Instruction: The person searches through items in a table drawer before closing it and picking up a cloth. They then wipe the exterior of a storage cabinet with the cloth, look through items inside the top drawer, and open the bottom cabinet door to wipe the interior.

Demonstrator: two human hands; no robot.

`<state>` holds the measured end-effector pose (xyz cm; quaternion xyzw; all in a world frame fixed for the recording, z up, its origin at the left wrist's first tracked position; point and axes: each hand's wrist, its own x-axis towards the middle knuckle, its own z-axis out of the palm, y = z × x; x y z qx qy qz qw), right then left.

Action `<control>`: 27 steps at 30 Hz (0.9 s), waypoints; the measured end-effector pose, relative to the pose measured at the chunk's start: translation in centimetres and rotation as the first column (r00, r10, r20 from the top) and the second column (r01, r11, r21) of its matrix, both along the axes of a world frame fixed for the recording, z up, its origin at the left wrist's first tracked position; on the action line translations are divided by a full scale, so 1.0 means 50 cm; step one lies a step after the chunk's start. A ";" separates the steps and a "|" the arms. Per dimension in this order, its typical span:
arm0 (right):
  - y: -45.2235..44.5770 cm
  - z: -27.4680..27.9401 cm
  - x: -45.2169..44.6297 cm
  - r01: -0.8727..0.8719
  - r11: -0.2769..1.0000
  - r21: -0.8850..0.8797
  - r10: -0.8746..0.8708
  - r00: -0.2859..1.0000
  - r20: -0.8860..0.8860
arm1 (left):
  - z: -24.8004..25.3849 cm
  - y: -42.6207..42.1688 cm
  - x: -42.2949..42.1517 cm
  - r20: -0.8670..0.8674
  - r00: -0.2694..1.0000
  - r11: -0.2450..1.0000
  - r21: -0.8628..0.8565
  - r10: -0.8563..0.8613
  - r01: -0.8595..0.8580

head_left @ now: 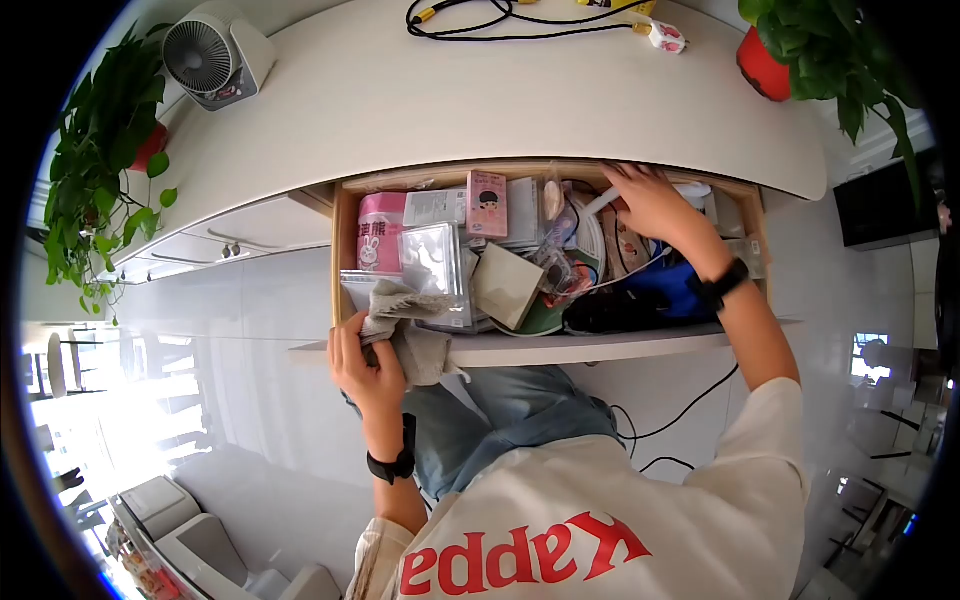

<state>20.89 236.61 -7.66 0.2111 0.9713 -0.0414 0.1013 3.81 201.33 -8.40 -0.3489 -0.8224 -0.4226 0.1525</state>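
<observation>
My left hand (368,368) is closed around a grey cloth (422,352) at the drawer's front left corner. The cloth is bunched up and drapes over the front edge. My right hand (645,200) reaches into the back right of the open drawer (600,348), fingers spread near the back rim. A white strip (602,201) lies by its thumb and fingers; I cannot tell whether they touch it. Around the hands are a pink rabbit package (380,235), a pink box (487,204), clear plastic sleeves (432,265), a beige square (507,287) and a blue item (690,292).
The white countertop (480,105) overhangs the drawer's back. On it are a fan (205,58), a black cable (500,36) with a white plug (667,38), and a potted plant (765,65) at right. Another plant (110,140) hangs at left. My legs (520,405) are close below the drawer.
</observation>
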 end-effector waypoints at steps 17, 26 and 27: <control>0.029 -0.072 -0.002 -0.226 0.969 0.099 0.240 0.956 -0.166 | -0.005 -0.005 -0.003 -0.016 0.999 0.999 -0.001 -0.043 0.043; 0.046 -0.050 -0.008 -0.197 0.979 -0.049 0.195 0.979 -0.052 | -0.003 -0.002 -0.001 -0.006 0.998 0.998 0.024 -0.055 0.055; 0.050 -0.049 -0.005 -0.197 0.977 -0.078 0.194 0.980 -0.046 | -0.004 -0.002 -0.001 0.000 0.999 0.999 0.024 -0.049 0.049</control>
